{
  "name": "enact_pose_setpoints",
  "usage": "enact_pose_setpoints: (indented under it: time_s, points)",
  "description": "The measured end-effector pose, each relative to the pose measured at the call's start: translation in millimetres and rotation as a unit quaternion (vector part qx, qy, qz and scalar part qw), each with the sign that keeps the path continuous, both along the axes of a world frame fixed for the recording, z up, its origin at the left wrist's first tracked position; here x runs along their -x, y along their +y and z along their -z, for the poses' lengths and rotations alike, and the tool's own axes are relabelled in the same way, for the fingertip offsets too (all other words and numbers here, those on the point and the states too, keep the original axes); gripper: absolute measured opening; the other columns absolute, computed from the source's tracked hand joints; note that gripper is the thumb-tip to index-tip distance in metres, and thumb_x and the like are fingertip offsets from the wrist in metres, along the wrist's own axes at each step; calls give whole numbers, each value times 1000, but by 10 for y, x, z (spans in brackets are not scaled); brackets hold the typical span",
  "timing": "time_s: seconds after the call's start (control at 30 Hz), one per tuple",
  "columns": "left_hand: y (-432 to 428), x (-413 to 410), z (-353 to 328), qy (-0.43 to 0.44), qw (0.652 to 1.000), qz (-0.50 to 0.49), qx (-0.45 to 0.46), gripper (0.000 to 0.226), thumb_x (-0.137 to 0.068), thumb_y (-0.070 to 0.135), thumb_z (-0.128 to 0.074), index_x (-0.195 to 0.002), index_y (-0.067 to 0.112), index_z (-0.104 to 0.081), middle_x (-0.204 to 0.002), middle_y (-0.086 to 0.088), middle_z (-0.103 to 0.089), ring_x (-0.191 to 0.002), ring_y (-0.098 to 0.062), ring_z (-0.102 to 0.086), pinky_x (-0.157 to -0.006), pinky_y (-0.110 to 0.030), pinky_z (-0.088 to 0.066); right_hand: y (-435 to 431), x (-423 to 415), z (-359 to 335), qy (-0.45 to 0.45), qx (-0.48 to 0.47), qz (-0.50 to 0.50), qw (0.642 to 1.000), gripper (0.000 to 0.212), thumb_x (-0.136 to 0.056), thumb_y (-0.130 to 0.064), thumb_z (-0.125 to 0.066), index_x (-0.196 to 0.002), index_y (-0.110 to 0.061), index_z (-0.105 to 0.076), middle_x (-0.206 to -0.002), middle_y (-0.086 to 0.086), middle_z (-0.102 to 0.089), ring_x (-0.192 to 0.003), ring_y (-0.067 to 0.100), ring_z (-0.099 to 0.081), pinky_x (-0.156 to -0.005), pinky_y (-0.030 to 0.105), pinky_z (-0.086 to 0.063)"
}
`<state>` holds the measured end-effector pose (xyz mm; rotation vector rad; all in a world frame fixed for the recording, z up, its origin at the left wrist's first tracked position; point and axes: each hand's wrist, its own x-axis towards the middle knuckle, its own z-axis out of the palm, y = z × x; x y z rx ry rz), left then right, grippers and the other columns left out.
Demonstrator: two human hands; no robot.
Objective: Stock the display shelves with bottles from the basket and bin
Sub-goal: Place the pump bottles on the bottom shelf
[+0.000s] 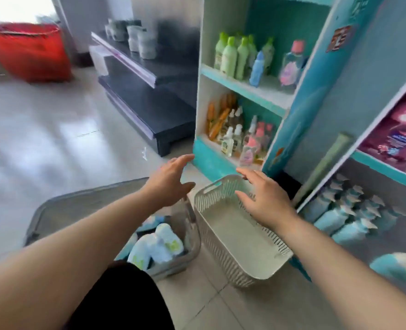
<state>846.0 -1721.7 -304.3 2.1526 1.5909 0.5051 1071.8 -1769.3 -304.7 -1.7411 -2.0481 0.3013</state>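
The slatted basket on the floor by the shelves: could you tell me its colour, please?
The basket is off-white, best seen in the head view.

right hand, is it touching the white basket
Cannot tell. In the head view the right hand spreads open over the white basket, fingertips overlapping its far rim; neither contact nor gap shows plainly.

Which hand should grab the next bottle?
Probably the left hand: it hovers open by the bin, where bottles lie. The right hand is over the basket, which looks empty.
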Motion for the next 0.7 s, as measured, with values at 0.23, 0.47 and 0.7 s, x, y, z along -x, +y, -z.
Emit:
enact_pose_setpoints:
  time_s: [0.23, 0.47, 0.7]
  points:
    - [-17, 1574, 702, -35, 986, -151, 56, 67, -86, 24, -66, -144, 23, -31, -139, -4, -48, -125, -17, -46, -100, -28, -35, 439, 1259, 703, -24, 58, -113, 992, 54, -86, -30, -64, -137, -27, -46, -129, -4, -55, -116, 20, -54, -89, 32, -46]
    - [-111, 2476, 1822, -32, 948, -279, 151, 67, -85, 19, -66, -144, 21, -34, -137, -7, -51, -124, -21, -49, -100, -33, -39, 793, 1947, 1711, -42, 158, -169, 972, 57, -86, -30, -64, -139, -28, -43, -129, -4, -54, -120, 21, -51, -93, 35, -45]
    - [-147, 2583, 2866, 57, 930, -263, 252, 72, -86, 20, -63, -147, 25, -26, -140, -8, -46, -124, -27, -46, -98, -37, -40, 1035, 2329, 2809, -72, 303, -178, 934, 72, -83, -30, -68, -146, -27, -32, -146, -1, -39, -132, 20, -39, -104, 33, -37]
